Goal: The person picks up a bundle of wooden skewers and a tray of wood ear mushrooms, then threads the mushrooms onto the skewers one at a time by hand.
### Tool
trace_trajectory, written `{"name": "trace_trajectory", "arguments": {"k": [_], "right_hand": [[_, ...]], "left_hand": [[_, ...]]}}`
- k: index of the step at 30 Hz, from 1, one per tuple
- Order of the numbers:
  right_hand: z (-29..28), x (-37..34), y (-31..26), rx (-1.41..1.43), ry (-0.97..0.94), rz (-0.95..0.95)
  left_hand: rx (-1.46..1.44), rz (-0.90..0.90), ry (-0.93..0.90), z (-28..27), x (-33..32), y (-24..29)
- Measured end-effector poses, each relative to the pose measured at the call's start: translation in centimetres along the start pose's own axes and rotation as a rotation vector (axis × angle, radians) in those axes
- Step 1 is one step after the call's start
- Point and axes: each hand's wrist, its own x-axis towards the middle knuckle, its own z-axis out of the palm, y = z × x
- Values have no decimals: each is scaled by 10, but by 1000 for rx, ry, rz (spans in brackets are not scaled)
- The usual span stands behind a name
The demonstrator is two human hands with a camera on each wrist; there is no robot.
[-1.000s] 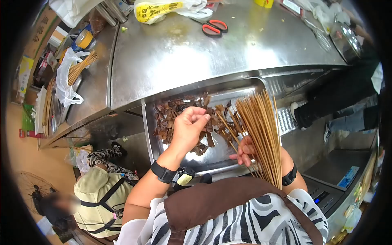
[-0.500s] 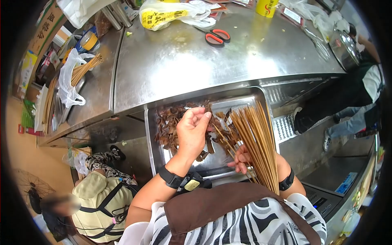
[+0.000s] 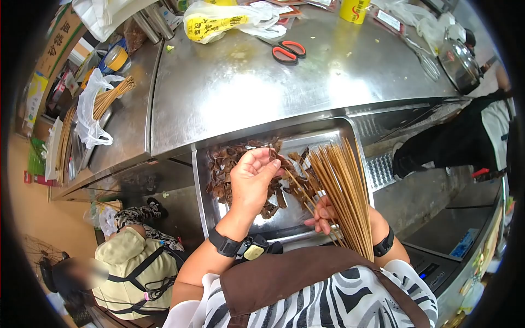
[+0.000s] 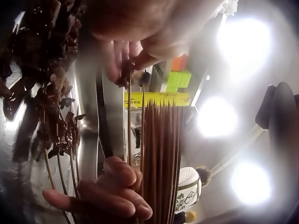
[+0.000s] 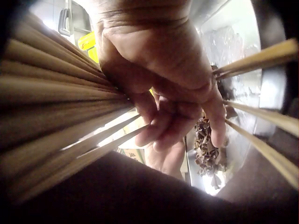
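Observation:
My left hand [image 3: 252, 177] pinches a dark brown fungus piece [image 4: 126, 77] at the pointed tip of a thin wooden skewer [image 4: 129, 112]. My right hand [image 3: 325, 212] has its fingers curled round the lower part of that skewer and a thick bundle of bare skewers [image 3: 345, 191], points upward in the left wrist view. Several skewers with dark pieces on their ends [image 4: 63, 140] lean at the tray's right part, beside the right hand. Loose dark fungus pieces [image 3: 221, 172] lie in the metal tray [image 3: 200, 203], to the left of and under my left hand.
Beyond the tray is a steel table [image 3: 219, 76] with red-handled scissors [image 3: 288, 52], a yellow-printed plastic bag [image 3: 216, 24], a yellow can [image 3: 354, 10] and a lidded pot [image 3: 460, 63]. More skewers [image 3: 112, 98] stand at left. One person [image 3: 128, 262] is at lower left, another [image 3: 459, 139] at right.
The head view has shifted, so the table and tray sit lower than a second ago. My left hand stays at the skewer tip. The person at the right has changed position.

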Motion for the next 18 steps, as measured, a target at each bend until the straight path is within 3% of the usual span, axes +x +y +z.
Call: {"name": "trace_trajectory", "arguments": {"k": [9,14,18], "right_hand": [[2,-4,1,69,13,-40],[4,-5,-3,36,16,-25],[4,-6,-3,24,28,-9]], "left_hand": [[42,149,-65,1,-2,-5],[-19,-12,71,-2,3,-6],[-29,-91,51,-2,2,-2]]}}
